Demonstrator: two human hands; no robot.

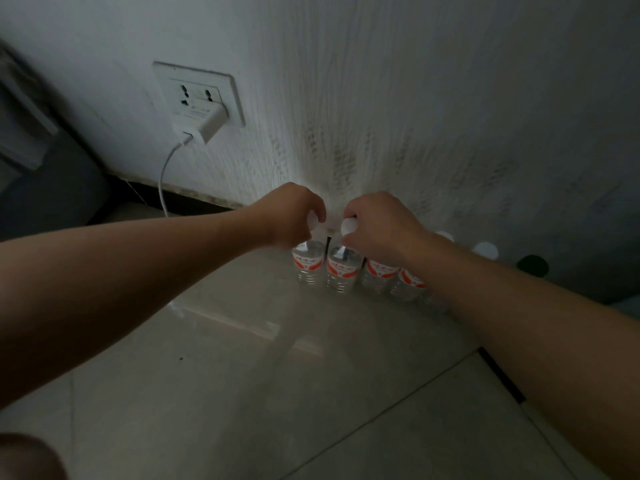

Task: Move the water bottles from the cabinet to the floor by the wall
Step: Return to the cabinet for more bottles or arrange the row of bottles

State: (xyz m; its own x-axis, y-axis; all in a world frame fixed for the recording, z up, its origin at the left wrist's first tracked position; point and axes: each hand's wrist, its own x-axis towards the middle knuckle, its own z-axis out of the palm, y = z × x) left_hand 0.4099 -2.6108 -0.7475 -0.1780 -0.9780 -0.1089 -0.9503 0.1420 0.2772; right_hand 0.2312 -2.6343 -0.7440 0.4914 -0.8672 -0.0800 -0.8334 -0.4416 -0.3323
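Note:
Several clear water bottles with red-and-white labels and white caps stand in a row on the tiled floor against the white wall (381, 98). My left hand (294, 216) grips the cap of the leftmost bottle (304, 266). Beside it, my right hand (377, 225) grips the cap of the second bottle (341, 271). Both bottles stand upright, bases down at floor level. Two more labelled bottles (379, 273) stand to the right, partly hidden by my right forearm. A further white cap (485, 251) and a dark cap (533, 265) show beyond it.
A wall socket (199, 93) with a white charger (204, 128) sits at upper left; its cable (162, 181) hangs to the floor. A dark piece of furniture (45, 168) stands at far left. Pale floor tiles (277, 375) fill the foreground.

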